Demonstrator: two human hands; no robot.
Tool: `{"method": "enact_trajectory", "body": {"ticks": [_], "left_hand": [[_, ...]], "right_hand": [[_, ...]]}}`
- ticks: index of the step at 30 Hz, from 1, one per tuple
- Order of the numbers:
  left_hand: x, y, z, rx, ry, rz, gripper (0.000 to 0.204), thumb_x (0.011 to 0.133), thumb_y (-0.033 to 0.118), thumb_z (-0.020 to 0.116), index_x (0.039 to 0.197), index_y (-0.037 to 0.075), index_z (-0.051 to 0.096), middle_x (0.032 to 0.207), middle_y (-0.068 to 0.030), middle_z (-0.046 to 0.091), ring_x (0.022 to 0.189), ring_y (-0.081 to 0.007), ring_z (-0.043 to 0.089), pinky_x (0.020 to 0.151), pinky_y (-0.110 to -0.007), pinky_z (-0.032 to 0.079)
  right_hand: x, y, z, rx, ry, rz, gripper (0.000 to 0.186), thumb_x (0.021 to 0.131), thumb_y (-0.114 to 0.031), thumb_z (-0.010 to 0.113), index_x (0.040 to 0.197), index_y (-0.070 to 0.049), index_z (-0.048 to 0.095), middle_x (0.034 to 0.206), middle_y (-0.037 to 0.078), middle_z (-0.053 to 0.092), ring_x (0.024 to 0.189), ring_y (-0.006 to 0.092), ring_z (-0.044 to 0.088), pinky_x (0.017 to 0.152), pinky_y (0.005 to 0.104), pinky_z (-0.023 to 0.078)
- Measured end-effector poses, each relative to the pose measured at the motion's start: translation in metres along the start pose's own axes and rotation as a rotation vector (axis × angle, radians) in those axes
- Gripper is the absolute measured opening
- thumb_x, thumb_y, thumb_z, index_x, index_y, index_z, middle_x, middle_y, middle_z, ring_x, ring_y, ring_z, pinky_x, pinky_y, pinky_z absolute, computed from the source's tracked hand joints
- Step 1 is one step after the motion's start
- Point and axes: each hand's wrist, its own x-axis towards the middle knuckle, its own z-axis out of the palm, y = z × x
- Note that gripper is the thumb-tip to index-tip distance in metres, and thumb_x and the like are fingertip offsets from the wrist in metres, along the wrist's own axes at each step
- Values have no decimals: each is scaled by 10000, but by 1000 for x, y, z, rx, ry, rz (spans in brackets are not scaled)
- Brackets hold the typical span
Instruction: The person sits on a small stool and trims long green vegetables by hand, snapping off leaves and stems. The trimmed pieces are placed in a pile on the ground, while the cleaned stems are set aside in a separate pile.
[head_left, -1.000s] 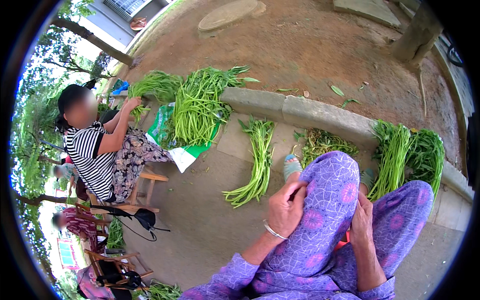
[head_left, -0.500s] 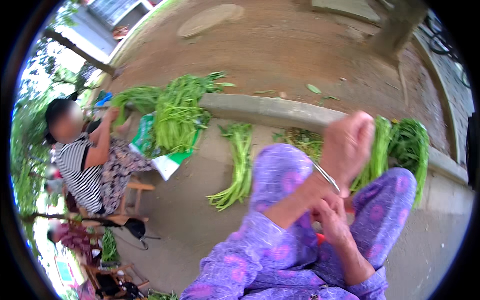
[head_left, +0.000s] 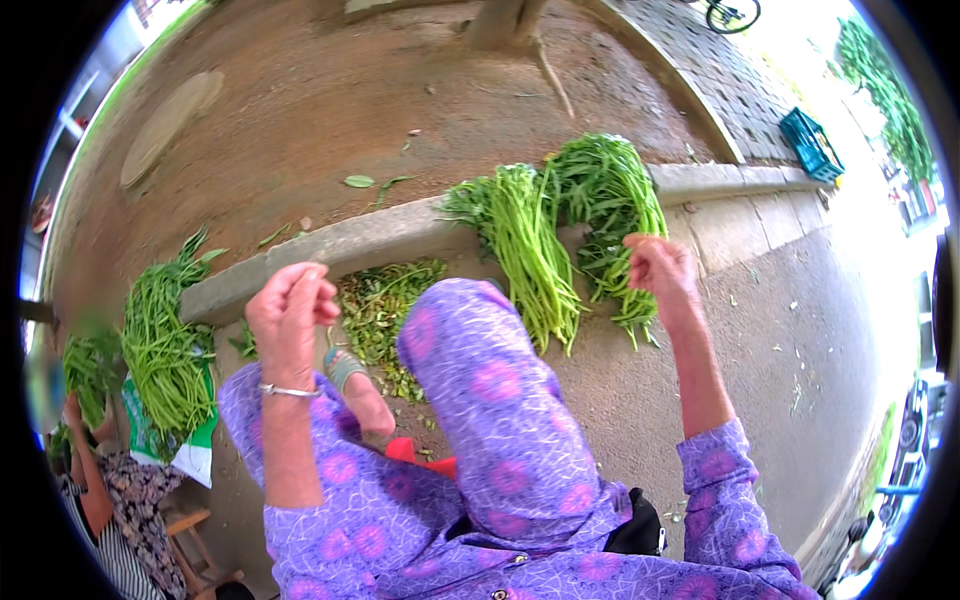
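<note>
My left hand (head_left: 290, 318), with a silver bangle at its wrist, is raised over my left knee with its fingers curled together. My right hand (head_left: 662, 275) is lifted beside the right end of the greens, its thumb and fingers pinched. Whatever either hand may hold is too small or hidden to make out. Ahead of my knees lies a bundle of long green stems (head_left: 530, 260), its leafy ends toward the curb. Touching it on the right is a darker, leafier bundle (head_left: 605, 190). A heap of torn yellow-green leaves (head_left: 385, 310) lies by my sandalled foot (head_left: 350, 375).
A concrete curb (head_left: 350, 240) runs across, with bare soil behind it. At the left, a pile of greens (head_left: 165, 340) lies on a green-white sheet (head_left: 198, 450), beside a seated person (head_left: 100, 500). A teal crate (head_left: 810, 145) stands at the far right. Something red (head_left: 410, 452) shows between my legs.
The view has swung to the right. My hands, which were together at the left wrist, are now wide apart. The separate bundle at the left is no longer seen lying apart.
</note>
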Motion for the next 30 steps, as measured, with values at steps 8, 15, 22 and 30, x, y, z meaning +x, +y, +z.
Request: {"method": "enact_trajectory", "body": {"ticks": [8, 15, 22, 30], "left_hand": [[-3, -7, -4, 65, -9, -6, 167, 904, 151, 565, 944, 8, 643, 726, -27, 608, 563, -82, 562, 499, -198, 457], [-5, -7, 7, 143, -23, 2, 162, 906, 126, 560, 933, -10, 643, 705, -32, 604, 561, -73, 545, 497, -201, 442], [-9, -4, 15, 200, -60, 14, 166, 910, 121, 550, 937, -18, 637, 703, -31, 597, 566, -77, 546, 512, -202, 441], [-14, 4, 32, 205, -122, 14, 172, 911, 125, 558, 952, -27, 630, 712, -36, 598, 585, -79, 550, 539, -212, 457]], "right_hand": [[-7, 188, -19, -776, -82, 167, 222, 756, -191, 532, 832, -65, 699, 673, 150, 657, 601, 251, 649, 616, 380, 535], [19, 209, 18, -929, -13, 165, 194, 749, -192, 548, 803, -52, 671, 840, 208, 662, 826, 389, 641, 748, 463, 510], [42, 227, 45, -1052, 38, -21, 340, 722, -212, 671, 982, -21, 560, 1031, 192, 542, 998, 361, 531, 831, 468, 436], [56, 222, 95, -1139, 130, -164, 544, 680, -290, 756, 1076, -14, 505, 1065, 166, 526, 1037, 319, 496, 891, 426, 386]]}}
